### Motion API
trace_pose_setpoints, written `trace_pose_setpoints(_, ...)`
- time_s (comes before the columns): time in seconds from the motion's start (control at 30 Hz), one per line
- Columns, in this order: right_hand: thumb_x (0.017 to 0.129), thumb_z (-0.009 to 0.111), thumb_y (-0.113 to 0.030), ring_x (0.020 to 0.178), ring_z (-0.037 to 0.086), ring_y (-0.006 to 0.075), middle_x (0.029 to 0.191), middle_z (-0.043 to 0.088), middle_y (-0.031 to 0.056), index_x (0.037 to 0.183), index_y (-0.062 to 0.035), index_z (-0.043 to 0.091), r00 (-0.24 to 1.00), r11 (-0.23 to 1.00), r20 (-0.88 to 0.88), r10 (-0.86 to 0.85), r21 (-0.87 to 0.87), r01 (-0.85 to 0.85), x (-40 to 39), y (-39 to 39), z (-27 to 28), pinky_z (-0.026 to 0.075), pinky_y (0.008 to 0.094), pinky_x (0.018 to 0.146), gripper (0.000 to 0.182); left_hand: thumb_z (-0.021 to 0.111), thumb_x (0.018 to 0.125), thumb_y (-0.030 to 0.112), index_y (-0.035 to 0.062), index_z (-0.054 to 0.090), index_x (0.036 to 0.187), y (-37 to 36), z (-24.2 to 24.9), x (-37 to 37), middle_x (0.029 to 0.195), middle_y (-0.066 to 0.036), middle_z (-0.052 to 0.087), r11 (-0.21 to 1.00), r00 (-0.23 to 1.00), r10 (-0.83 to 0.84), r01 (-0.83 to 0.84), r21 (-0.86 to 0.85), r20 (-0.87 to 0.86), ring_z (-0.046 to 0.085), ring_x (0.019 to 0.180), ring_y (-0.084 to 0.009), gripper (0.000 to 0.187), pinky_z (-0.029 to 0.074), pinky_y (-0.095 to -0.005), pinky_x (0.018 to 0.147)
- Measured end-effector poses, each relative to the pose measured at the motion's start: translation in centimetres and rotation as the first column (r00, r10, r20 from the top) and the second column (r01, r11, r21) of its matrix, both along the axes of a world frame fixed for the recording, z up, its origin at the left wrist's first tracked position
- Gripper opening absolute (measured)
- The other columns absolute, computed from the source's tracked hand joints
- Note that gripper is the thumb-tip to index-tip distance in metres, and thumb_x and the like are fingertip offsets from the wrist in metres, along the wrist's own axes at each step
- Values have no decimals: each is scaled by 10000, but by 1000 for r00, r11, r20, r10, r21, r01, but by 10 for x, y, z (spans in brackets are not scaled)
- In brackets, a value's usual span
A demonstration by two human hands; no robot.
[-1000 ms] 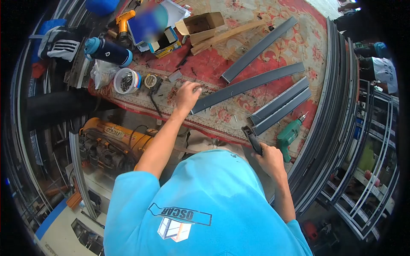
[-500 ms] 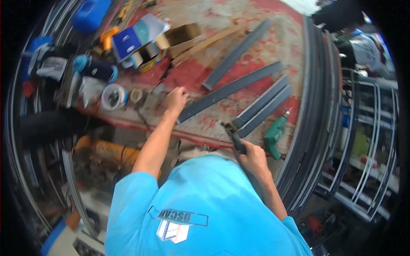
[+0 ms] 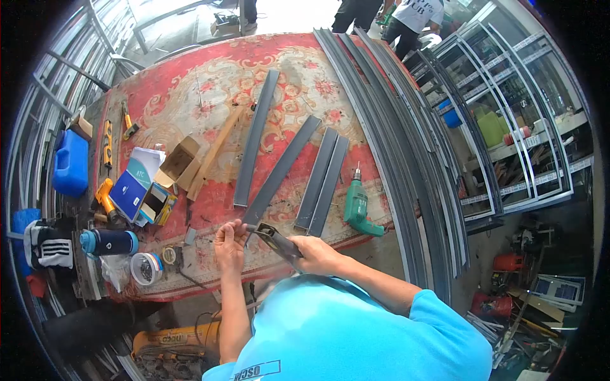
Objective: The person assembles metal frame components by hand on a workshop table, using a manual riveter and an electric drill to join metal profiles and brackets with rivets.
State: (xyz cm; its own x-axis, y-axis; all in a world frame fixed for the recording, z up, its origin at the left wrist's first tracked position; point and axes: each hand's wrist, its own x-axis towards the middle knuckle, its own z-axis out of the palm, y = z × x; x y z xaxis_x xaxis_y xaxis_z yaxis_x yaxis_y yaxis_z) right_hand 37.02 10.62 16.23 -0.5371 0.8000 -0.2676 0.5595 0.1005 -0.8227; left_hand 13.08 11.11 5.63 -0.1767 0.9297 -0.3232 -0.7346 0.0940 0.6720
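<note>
My right hand (image 3: 318, 255) is wrapped round the handles of a dark hand riveter (image 3: 274, 240), its head tilted up to the left. Right at the tool's nose, my left hand (image 3: 230, 244) is pinched closed; whatever its fingertips hold is too small to make out. Just beyond the hands lie grey metal profiles: one slanting bar (image 3: 283, 166) with its near end by my fingers, a longer bar (image 3: 257, 136) behind it, and a side-by-side pair (image 3: 323, 181) to the right. A green drill (image 3: 359, 206) rests beside that pair.
A red patterned carpet (image 3: 184, 79) covers the table. On the left are a blue booklet (image 3: 130, 190), an open cardboard box (image 3: 181, 160), a bottle (image 3: 114, 242) and a tub of small parts (image 3: 147, 268). Long metal profiles (image 3: 394, 146) line the right edge. People (image 3: 413, 16) stand beyond.
My hands have come together, the riveter's nose now at my left fingertips. The riveter has swung to point left. My head view has turned and lifted, showing more of the table's far side.
</note>
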Motion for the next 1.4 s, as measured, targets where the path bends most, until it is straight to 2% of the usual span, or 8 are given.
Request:
trace_pose_setpoints(0.1,811,586,-53,945,639,380,947,645,214,1114,2,579,999,1000,-38,9,-11,-9,-6,1,8,487,445,808,308,664,928,293,102,646,978,2,20,8,1054,-92,698,996,988,84,-86,11,131,688,936,-202,199,587,-343,819)
trace_pose_setpoints(0.27,798,596,-37,908,645,357,923,646,197,1108,3,585,993,995,-118,-13,98,25,-7,0,4,494,426,804,313,678,922,256,118,679,980,12,36,10,972,-67,729,990,984,117,-126,59,134,718,858,-212,149,614,-347,762)
trace_pose_setpoints(0.47,758,590,25,837,651,286,865,642,155,1061,5,597,990,999,-138,-41,14,43,-10,2,20,502,400,767,304,692,910,198,111,690,1005,13,53,18,887,-64,732,983,975,174,-164,-83,135,724,803,-197,129,629,-305,700)
trace_pose_setpoints(0.57,746,580,30,976,642,394,971,651,251,1157,16,586,995,994,-96,8,-104,-18,-9,5,30,489,447,842,411,706,897,193,112,688,989,12,50,22,869,-57,732,980,963,200,-194,-50,181,724,783,-179,123,629,-290,698)
trace_pose_setpoints(1.0,777,547,70,1088,609,393,1104,641,266,1332,-17,523,981,997,-180,73,-9,-76,-17,1,27,471,427,934,562,733,874,201,105,664,940,10,53,23,828,-46,706,958,929,284,-286,-28,237,704,763,-166,135,620,-281,688)
trace_pose_setpoints(1.1,775,571,55,1096,614,376,1120,637,259,1338,-11,517,986,987,-139,94,-119,-111,-18,2,21,476,408,931,569,742,870,193,88,655,958,12,43,23,845,-58,695,950,928,306,-312,-5,215,692,754,-175,162,614,-309,712)
trace_pose_setpoints(1.27,742,551,97,1115,597,193,1201,637,190,1382,-26,495,987,983,-144,69,-158,-91,-20,0,14,462,323,960,654,728,880,177,60,642,994,5,51,25,865,-64,670,933,923,359,-352,-67,140,674,831,-194,185,595,-324,774)
trace_pose_setpoints(1.4,722,574,83,1116,577,184,1156,645,155,1370,-27,503,984,962,-143,109,-234,-140,-23,3,10,434,294,956,661,706,910,264,78,675,953,-1,61,24,868,-90,721,947,927,320,-309,-82,194,708,750,-199,193,582,-295,654)
